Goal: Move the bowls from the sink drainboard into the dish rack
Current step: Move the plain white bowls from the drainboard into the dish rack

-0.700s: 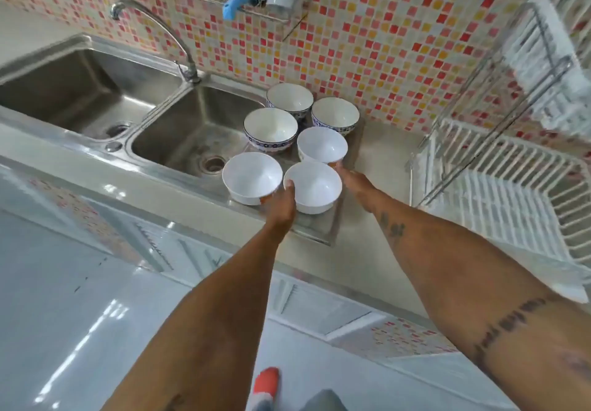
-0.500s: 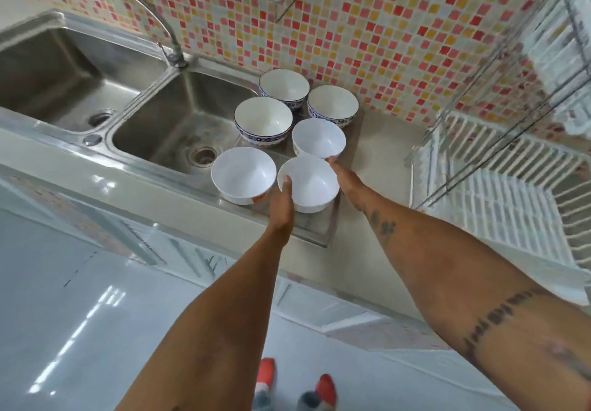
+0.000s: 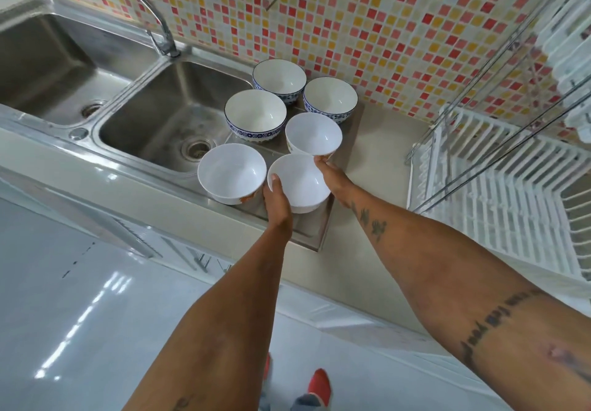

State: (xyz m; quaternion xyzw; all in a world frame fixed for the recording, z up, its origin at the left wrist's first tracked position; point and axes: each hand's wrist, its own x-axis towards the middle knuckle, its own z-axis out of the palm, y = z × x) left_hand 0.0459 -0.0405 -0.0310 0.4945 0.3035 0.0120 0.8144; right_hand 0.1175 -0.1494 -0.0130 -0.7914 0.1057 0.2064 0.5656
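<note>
Both hands cup the nearest white bowl (image 3: 300,183) — left hand (image 3: 277,201) and right hand (image 3: 334,180) on opposite rims — dish rack (image 3: 499,193) lying at frame right, nearer the right hand.

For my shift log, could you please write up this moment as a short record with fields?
bowls on drainboard: six, all upright
plain white bowls: three, nearest the person
blue-patterned bowls: three, toward the tiled wall
held bowl: front white bowl, gripped on both sides
left hand: thumb over its near-left rim
right hand: fingers at its far-right rim
dish rack: white, to the right, no bowls in it
sink basin: left of the bowls, holds no dishes
</note>
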